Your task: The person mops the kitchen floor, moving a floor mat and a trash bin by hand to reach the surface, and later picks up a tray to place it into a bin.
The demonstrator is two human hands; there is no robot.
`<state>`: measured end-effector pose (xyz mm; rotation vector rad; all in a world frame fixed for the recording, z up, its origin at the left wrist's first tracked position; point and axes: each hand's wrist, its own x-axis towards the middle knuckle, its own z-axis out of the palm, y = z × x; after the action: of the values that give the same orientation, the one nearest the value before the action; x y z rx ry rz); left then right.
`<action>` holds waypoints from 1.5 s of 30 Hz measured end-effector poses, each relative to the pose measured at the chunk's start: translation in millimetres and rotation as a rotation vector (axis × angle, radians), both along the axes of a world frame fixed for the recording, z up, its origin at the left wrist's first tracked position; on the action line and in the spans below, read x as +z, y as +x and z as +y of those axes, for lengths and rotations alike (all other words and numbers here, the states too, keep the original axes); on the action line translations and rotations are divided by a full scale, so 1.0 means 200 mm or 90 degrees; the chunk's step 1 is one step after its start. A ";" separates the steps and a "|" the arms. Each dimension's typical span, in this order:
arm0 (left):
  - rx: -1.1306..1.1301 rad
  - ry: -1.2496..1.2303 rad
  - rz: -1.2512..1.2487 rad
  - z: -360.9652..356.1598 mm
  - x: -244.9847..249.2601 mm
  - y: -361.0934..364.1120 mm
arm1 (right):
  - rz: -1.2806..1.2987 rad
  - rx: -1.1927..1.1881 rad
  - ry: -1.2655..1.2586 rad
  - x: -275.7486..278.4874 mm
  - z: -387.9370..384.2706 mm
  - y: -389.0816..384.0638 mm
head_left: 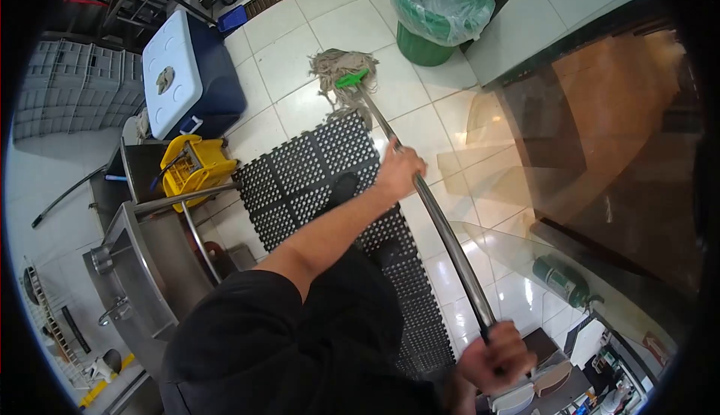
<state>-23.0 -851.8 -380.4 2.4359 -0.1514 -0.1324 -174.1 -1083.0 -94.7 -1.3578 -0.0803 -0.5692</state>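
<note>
My left hand [400,171] is closed round the metal handle of a mop [450,246], partway down the pole. Farther up, at the lower right, my right hand [496,359] grips the same handle near its top end. The mop's grey string head [330,66], with its green clamp [351,79], lies spread on the white tiled floor beyond the mat. Some of its strands reach the edge of the black perforated rubber mat [281,178].
A green bin [424,43] with a clear liner stands at the back. To the left are a blue cooler with a white lid [169,47], a yellow mop wringer [196,167], grey crates [67,77] and a steel sink [127,265]. A green cylinder [561,280] is at right.
</note>
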 end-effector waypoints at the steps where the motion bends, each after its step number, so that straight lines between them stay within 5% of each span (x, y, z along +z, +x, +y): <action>1: 0.018 0.003 -0.012 0.08 -0.08 0.14 | -0.003 -0.016 -0.017 -0.12 0.06 0.08; 4: 0.216 0.161 -0.058 0.39 -0.35 0.59 | -0.033 -0.024 -0.197 -0.52 0.39 0.42; 5: 0.269 0.159 -0.021 0.52 -0.39 0.76 | -0.060 0.021 -0.037 -0.68 0.55 0.53; 7: 0.266 0.282 0.024 0.74 -0.54 1.09 | -0.031 0.193 -0.181 -0.79 0.72 0.75; 10: 0.234 0.160 0.000 0.91 -0.57 1.46 | -0.003 0.166 -0.228 -0.80 0.96 1.02; 15: 0.191 -0.085 -0.200 0.94 -0.42 1.40 | 0.074 -0.002 -0.285 -0.41 1.15 0.99; 17: 0.157 -0.165 -0.193 0.95 -0.08 1.30 | -0.015 -0.032 -0.277 -0.05 1.24 1.05; 19: 0.048 -0.182 -0.124 1.05 0.15 1.28 | -0.086 -0.102 -0.091 0.28 1.47 1.20; 22: -0.068 -0.145 -0.062 1.24 0.16 1.51 | -0.107 -0.106 -0.023 0.35 1.66 1.40; 29: 0.049 0.043 -0.075 1.58 -0.26 2.45 | -0.071 -0.042 -0.088 -0.37 2.04 2.03; 33: -0.044 0.093 -0.055 1.64 -0.19 2.41 | -0.031 -0.081 -0.042 -0.39 2.03 1.97; 38: 0.039 -0.125 -0.066 1.52 0.06 1.77 | 0.033 -0.091 0.039 0.16 1.89 1.56; 41: -0.041 -0.031 0.031 1.62 0.13 1.71 | -0.019 -0.047 0.028 0.25 2.01 1.55; 45: -0.015 0.139 0.032 1.74 -0.12 2.23 | -0.001 -0.061 -0.020 -0.17 2.05 1.84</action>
<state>422.4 -504.4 -405.3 2.6453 -0.1492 -0.2305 194.5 -672.9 -129.4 -1.3967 -0.0259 -0.6512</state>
